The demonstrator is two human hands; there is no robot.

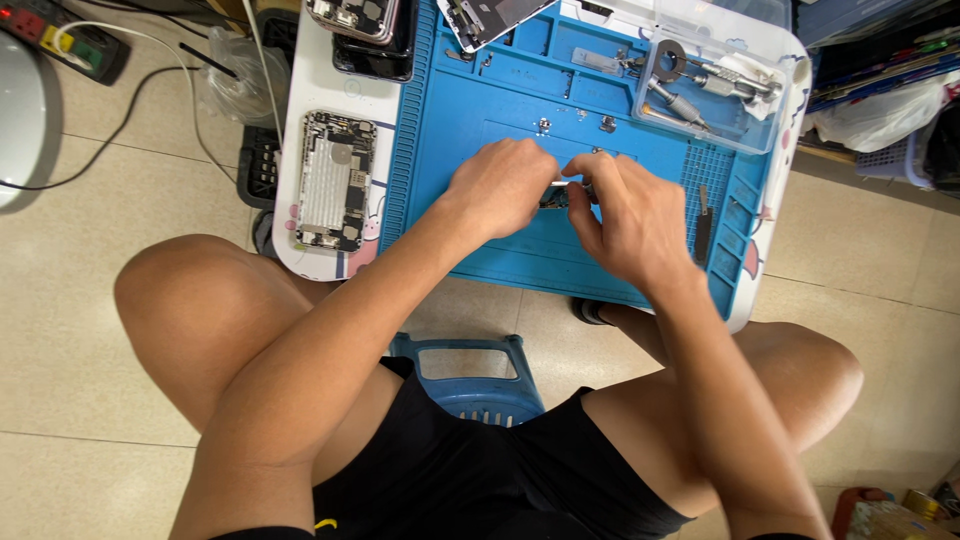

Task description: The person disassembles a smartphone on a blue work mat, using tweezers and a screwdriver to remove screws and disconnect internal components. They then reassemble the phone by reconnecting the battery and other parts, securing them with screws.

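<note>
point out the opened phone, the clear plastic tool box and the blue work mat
opened phone [337, 180], head view, on its silver middle plate
clear plastic tool box [715, 85], head view, on the tools seen through its lid
blue work mat [520, 260], head view, on a bare patch near its front edge

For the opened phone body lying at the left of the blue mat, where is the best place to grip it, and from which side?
Probably grip the opened phone body across its two long edges, coming from above. It lies flat with its exposed parts facing up, so fingers should stay off the middle; the blue mat borders its right edge.

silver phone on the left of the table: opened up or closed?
Opened: the silver phone chassis lies flat on the white table, its internal parts and metal plate exposed.
</note>
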